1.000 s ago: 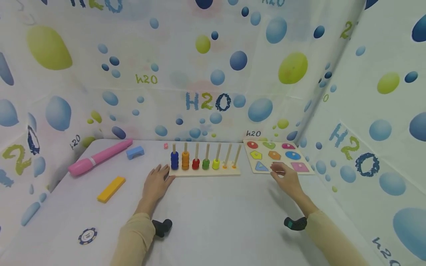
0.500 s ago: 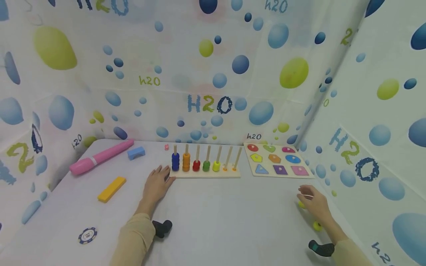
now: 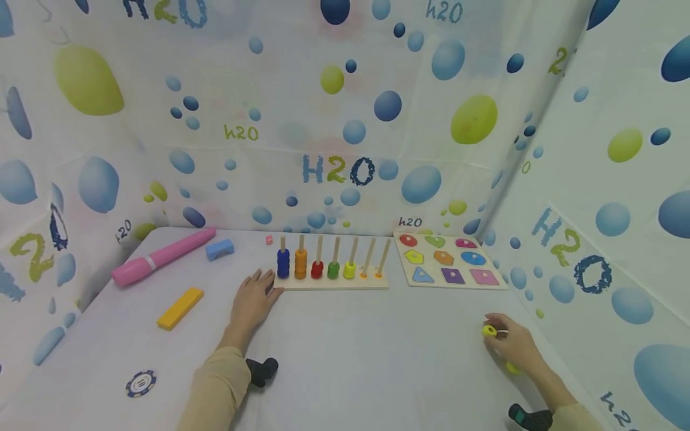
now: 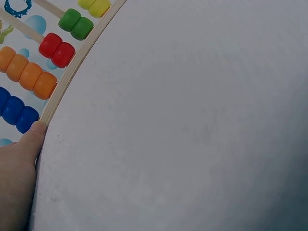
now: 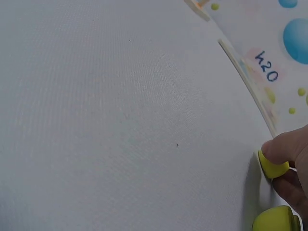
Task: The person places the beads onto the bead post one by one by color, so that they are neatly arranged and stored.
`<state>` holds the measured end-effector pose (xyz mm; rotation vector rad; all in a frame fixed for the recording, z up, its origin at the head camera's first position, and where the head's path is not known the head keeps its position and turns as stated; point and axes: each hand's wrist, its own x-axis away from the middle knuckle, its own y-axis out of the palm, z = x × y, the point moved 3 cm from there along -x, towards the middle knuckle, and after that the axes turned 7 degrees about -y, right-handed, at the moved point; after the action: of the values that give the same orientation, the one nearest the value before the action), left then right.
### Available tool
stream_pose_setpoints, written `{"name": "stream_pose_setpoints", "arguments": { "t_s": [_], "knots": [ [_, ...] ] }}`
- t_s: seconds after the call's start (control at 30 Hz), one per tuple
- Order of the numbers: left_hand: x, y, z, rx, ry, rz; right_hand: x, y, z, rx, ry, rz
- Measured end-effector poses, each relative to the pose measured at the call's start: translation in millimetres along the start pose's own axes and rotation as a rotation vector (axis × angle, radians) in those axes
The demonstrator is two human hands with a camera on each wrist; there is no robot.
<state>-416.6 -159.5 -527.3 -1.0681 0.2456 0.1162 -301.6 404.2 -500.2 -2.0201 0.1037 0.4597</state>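
Note:
My left hand [image 3: 253,299] rests at the left end of the wooden bead stacker [image 3: 334,285], its fingers extended and the thumb touching the front corner of the base. Pegs on the stacker carry blue, orange, red, green and yellow beads [image 4: 98,7]; the two rightmost pegs have no large beads. At the table's right side, my right hand [image 3: 512,346] pinches a yellow bead [image 5: 274,167] between thumb and fingers, low over the tabletop. A second yellow bead [image 5: 273,221] lies on the table under that hand, partly hidden in the head view.
A shape puzzle board [image 3: 451,260] lies at the back right. On the left are a pink marker-shaped object [image 3: 164,257], a blue block [image 3: 220,249], a yellow bar [image 3: 180,308] and a poker chip [image 3: 141,384]. Patterned cloth walls [image 3: 291,78] border the table.
My right hand has moved from over the puzzle board toward the right front and taken hold of a yellow bead. The left hand has stayed at the stacker.

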Motion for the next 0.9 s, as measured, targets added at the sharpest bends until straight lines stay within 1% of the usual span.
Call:
{"name": "stream_pose_setpoints", "arguments": {
  "t_s": [0.2,0.3,0.4,0.5,0.57,0.67,0.9],
  "knots": [
    [0.1,0.0,-0.4,0.005,-0.01,-0.01,-0.4,1.9,2.0,0.008,-0.039,0.027],
    [0.3,-0.2,-1.3,0.008,-0.008,-0.008,-1.7,2.3,2.6,0.014,-0.042,0.026],
    [0.6,-0.5,-2.2,0.015,-0.003,-0.006,-6.1,2.7,1.3,0.013,-0.043,0.03],
    [0.9,-0.6,-2.9,0.019,-0.003,-0.007,-14.8,3.6,-4.2,-0.011,-0.052,0.038],
    [1.0,-0.7,-3.2,0.019,-0.007,-0.011,-22.7,5.1,-11.8,-0.038,-0.062,0.047],
    [1.1,-1.4,-2.9,0.016,-0.013,-0.013,-37.1,8.7,-28.7,-0.074,-0.095,0.084],
    [0.5,-1.9,-0.6,0.005,-0.022,-0.02,-81.2,22.7,-79.8,-0.14,-0.226,0.19]
  ]
}}
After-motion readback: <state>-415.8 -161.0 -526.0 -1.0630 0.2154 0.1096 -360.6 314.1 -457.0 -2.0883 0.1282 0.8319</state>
